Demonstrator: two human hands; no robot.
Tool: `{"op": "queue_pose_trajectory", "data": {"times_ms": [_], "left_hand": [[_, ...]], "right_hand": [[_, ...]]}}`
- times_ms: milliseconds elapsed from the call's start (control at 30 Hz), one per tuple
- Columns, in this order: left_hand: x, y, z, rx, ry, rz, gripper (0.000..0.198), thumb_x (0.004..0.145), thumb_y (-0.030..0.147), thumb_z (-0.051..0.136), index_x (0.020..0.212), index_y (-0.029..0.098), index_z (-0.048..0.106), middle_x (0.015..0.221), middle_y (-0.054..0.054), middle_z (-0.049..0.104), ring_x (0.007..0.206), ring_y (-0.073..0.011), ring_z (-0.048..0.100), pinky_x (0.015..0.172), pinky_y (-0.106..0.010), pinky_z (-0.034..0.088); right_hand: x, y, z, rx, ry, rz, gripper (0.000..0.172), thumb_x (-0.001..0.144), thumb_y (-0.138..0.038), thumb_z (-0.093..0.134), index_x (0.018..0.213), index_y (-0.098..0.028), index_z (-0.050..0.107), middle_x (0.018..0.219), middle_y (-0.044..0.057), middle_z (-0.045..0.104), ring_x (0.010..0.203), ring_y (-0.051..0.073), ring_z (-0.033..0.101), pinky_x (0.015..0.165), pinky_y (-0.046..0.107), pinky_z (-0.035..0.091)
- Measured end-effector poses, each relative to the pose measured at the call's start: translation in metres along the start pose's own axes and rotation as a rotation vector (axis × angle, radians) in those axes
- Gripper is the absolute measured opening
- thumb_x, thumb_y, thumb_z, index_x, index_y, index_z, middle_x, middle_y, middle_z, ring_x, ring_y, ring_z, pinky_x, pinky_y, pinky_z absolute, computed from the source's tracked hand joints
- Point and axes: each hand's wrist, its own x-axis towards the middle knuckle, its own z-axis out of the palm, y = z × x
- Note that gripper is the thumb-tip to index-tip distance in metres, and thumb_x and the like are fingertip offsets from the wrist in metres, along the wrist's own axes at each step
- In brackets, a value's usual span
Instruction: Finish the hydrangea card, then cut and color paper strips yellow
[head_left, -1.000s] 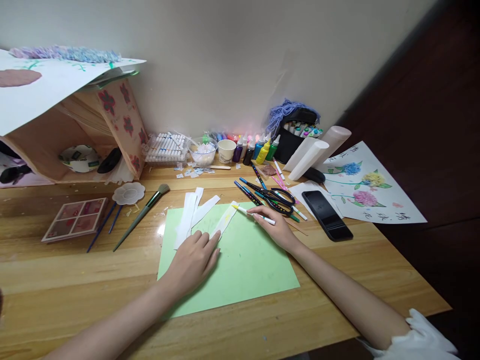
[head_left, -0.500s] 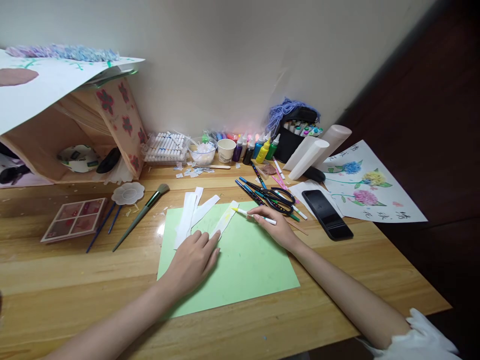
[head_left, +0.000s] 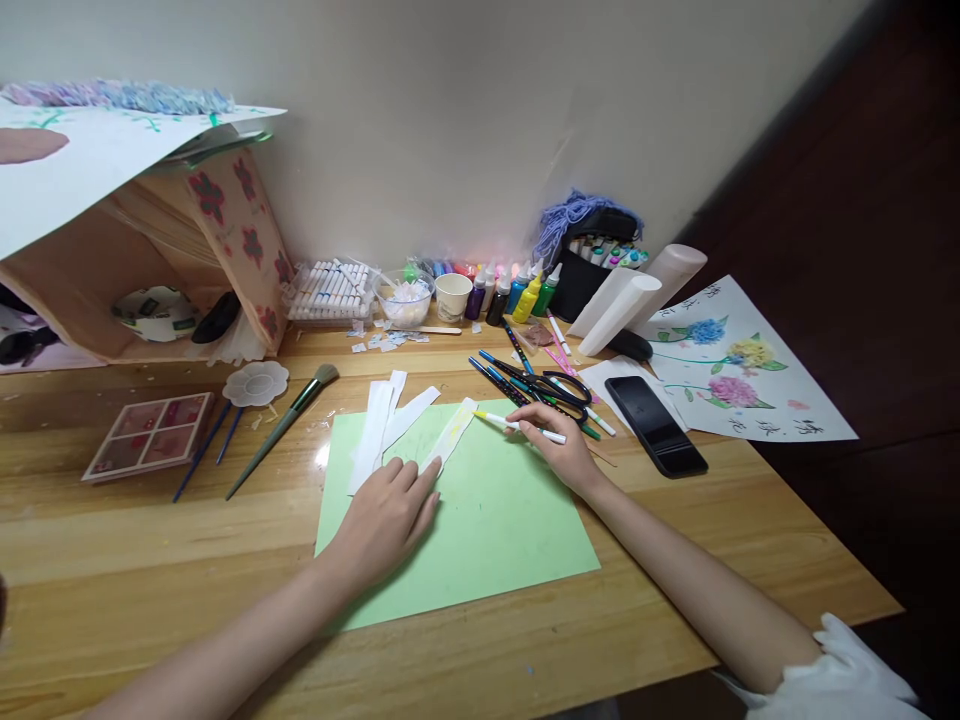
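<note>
Your right hand (head_left: 559, 450) has its fingers round the marker (head_left: 499, 420), tip by the far right edge of the paper strip (head_left: 450, 432); your left hand (head_left: 386, 520), unclenched, presses its near end; green sheet (head_left: 495, 530) opens near right.

Clock centred on the green sheet (head_left: 517, 530), 12 towards the wall. We note the widest way in at 6, between the forearms. The left hand (head_left: 386, 520) blocks 9, the right hand (head_left: 559, 450) 2. At 12 we see a narrow lane between white strips (head_left: 371, 430) and pens (head_left: 499, 383), a cup (head_left: 454, 297) closing its far end. Scissors (head_left: 536, 384) obstruct 1; beyond the right hand, a phone (head_left: 656, 425).
</note>
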Motion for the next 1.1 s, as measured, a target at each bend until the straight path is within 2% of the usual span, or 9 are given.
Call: {"op": "queue_pose_trajectory", "data": {"times_ms": [133,300,467,600,800,933,1000,1033,1100], "left_hand": [[0.000,0.000,-0.001,-0.001,0.000,-0.001,0.038,0.095,0.029,0.033,0.125,0.013,0.048,0.082,-0.007,0.057,0.076,-0.0205,0.049,0.065,-0.034,0.041],[0.001,0.000,-0.001,-0.028,0.010,-0.010,0.038,0.095,0.029,0.032,0.125,0.014,0.049,0.081,-0.007,0.058,0.075,-0.0200,0.049,0.064,-0.033,0.041],[0.001,0.000,-0.001,-0.008,-0.005,-0.007,0.039,0.095,0.030,0.030,0.125,0.014,0.048,0.083,-0.008,0.058,0.075,-0.0198,0.048,0.064,-0.033,0.041],[0.001,0.000,-0.001,0.004,-0.023,0.003,0.039,0.095,0.029,0.031,0.126,0.012,0.048,0.084,-0.008,0.058,0.075,-0.0206,0.048,0.065,-0.034,0.041],[0.001,0.001,-0.001,0.002,-0.030,-0.004,0.039,0.095,0.029,0.032,0.126,0.012,0.048,0.084,-0.008,0.058,0.077,-0.0210,0.048,0.066,-0.034,0.041],[0.000,0.000,-0.001,-0.095,-0.043,-0.026,0.038,0.094,0.029,0.033,0.126,0.016,0.049,0.082,-0.007,0.057,0.076,-0.0206,0.049,0.066,-0.033,0.042],[-0.001,-0.002,-0.004,-0.242,0.054,-0.114,0.037,0.095,0.028,0.031,0.128,0.019,0.045,0.082,-0.005,0.056,0.076,-0.0190,0.050,0.068,-0.032,0.043],[-0.001,-0.005,-0.006,-0.319,0.168,-0.209,0.038,0.095,0.027,0.029,0.131,0.020,0.041,0.084,-0.005,0.055,0.078,-0.0183,0.050,0.070,-0.031,0.043],[0.000,-0.010,-0.010,-0.393,0.501,-0.448,0.041,0.096,0.026,0.025,0.135,0.021,0.034,0.094,-0.006,0.053,0.086,-0.0183,0.049,0.077,-0.033,0.042]], "right_hand": [[0.001,0.002,-0.002,-0.029,-0.089,-0.025,0.019,0.086,-0.032,0.051,0.088,-0.018,0.064,0.081,0.004,0.067,0.080,0.020,0.064,0.074,0.031,0.047],[0.002,0.003,-0.002,-0.057,0.081,-0.024,0.024,0.088,-0.036,0.047,0.085,-0.019,0.064,0.087,0.005,0.066,0.084,0.021,0.062,0.075,0.031,0.046],[0.002,0.001,0.000,-0.091,-0.013,-0.027,0.025,0.089,-0.038,0.048,0.096,-0.021,0.065,0.097,0.005,0.067,0.093,0.022,0.061,0.083,0.033,0.045],[0.002,0.000,0.001,-0.109,0.005,-0.039,0.025,0.090,-0.036,0.048,0.099,-0.021,0.065,0.097,0.005,0.067,0.094,0.022,0.061,0.084,0.033,0.044],[0.003,0.001,0.001,-0.155,-0.059,-0.070,0.022,0.089,-0.033,0.050,0.101,-0.022,0.065,0.104,0.005,0.066,0.100,0.022,0.059,0.089,0.035,0.042],[0.003,0.000,0.002,-0.163,-0.088,-0.079,0.022,0.088,-0.033,0.051,0.100,-0.023,0.066,0.102,0.005,0.067,0.098,0.022,0.060,0.087,0.034,0.043],[0.003,0.000,0.002,-0.148,-0.040,-0.069,0.023,0.089,-0.035,0.050,0.100,-0.023,0.065,0.103,0.005,0.067,0.099,0.022,0.060,0.087,0.034,0.043],[0.003,0.000,0.002,-0.137,-0.006,-0.063,0.023,0.089,-0.035,0.049,0.101,-0.022,0.065,0.103,0.005,0.066,0.099,0.022,0.059,0.088,0.034,0.043],[0.003,0.000,0.002,-0.122,0.024,-0.063,0.024,0.089,-0.036,0.049,0.101,-0.022,0.064,0.104,0.006,0.066,0.100,0.022,0.059,0.088,0.034,0.043]]}}
